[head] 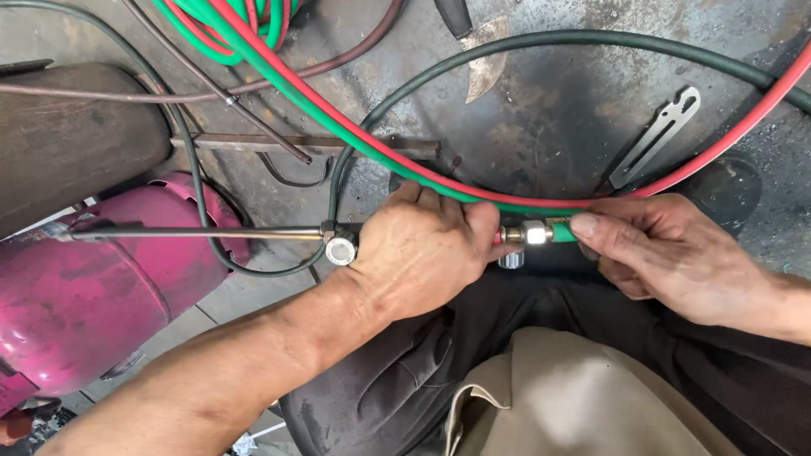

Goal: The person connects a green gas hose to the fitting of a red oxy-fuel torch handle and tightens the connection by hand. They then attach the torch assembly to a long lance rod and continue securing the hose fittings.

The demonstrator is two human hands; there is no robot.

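We see the left hand (422,249) clenched around the body of a cutting torch (338,239), whose thin metal tube (194,231) runs out to the left past a round valve knob (340,251). The right hand (667,253) pinches the green hose (559,230) between thumb and fingers, just beside the silver nut fitting (534,233) that sits between both hands. A red hose (473,187) runs alongside the green one, curving up and away over the stained metal floor (549,118). A dark hose (524,42) arcs above them. At left lies a pink gas cylinder (93,287); a slotted flat metal tool (655,139) rests upper right.
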